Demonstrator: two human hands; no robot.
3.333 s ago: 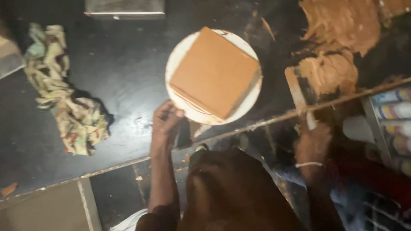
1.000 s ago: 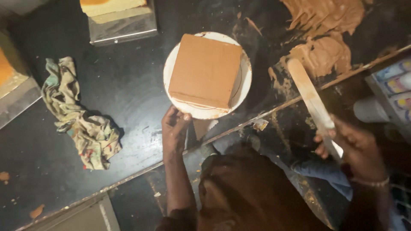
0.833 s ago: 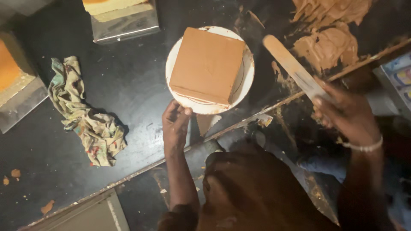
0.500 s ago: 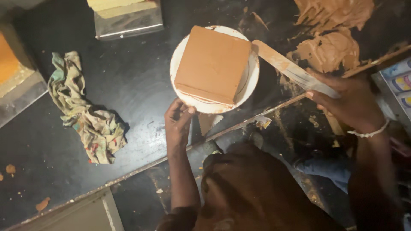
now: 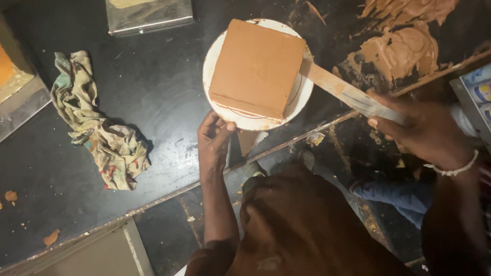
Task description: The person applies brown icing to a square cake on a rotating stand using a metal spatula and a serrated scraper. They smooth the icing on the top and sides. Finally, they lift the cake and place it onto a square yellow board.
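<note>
The square cake, coated in smooth tan-brown icing, sits on a round white turntable on the black desk, near the desk's front edge. The cake covers most of the turntable; only a white margin shows along the near and right sides.

The left hand rests at the near rim of the turntable, fingers curled against its edge; its grip is closed lightly on the rim. The right hand is closed around the handle end of a long flat spatula, smeared with icing. The blade reaches up and to the left, and its tip meets the right side of the cake. A white bracelet circles the right wrist.

Beyond the spatula, a heap of brown icing lies spread directly on the desk at upper right. A crumpled patterned cloth lies well to the left of the turntable. A metal tin stands at the far edge of the desk, and a second tin holding something orange shows at the left border. Icing crumbs lie at lower left.
</note>
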